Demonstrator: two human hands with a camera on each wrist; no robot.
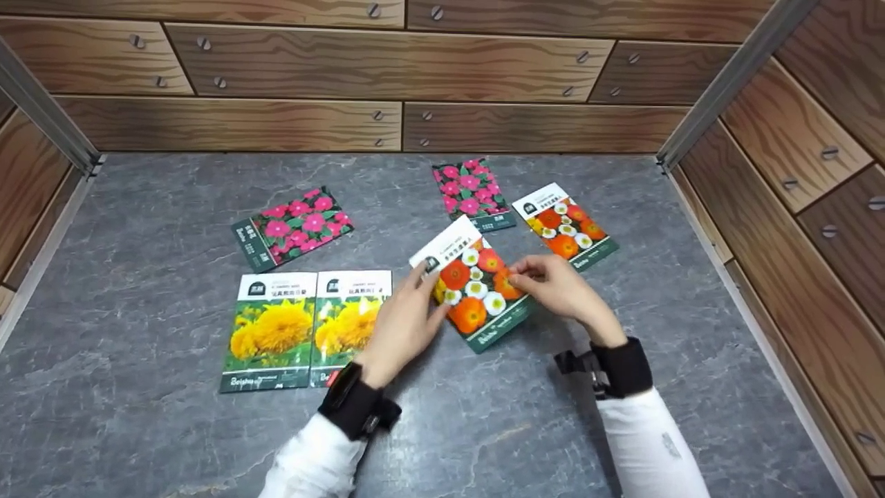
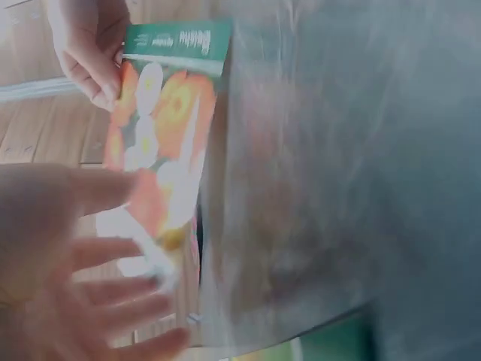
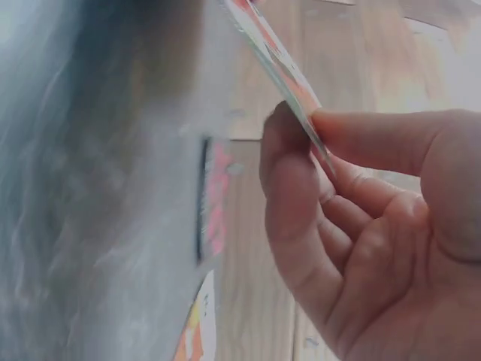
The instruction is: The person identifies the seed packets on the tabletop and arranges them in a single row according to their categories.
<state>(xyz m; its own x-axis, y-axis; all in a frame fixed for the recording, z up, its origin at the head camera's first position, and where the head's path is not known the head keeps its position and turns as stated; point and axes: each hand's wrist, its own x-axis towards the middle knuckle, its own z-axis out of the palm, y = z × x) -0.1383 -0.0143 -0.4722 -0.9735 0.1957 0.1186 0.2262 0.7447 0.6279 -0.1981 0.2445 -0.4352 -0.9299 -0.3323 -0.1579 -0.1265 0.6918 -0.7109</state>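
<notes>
Two glossy rectangular yellow-flower packets [image 1: 272, 333] lie side by side on the grey marbled table [image 1: 131, 422], left of middle. The left hand [image 1: 403, 325], fingers straight and apart, partly hides one. The right hand [image 1: 556, 287] pinches the right edge of a white-and-green packet with orange and white flowers [image 1: 477, 290], over the table's middle. Beyond lie a dark-green pink-flower packet [image 1: 297, 228] toward the far left corner, a second orange-flower packet [image 1: 567, 229] toward the far right, another pink-flower packet [image 1: 471, 188] near the far edge.
</notes>
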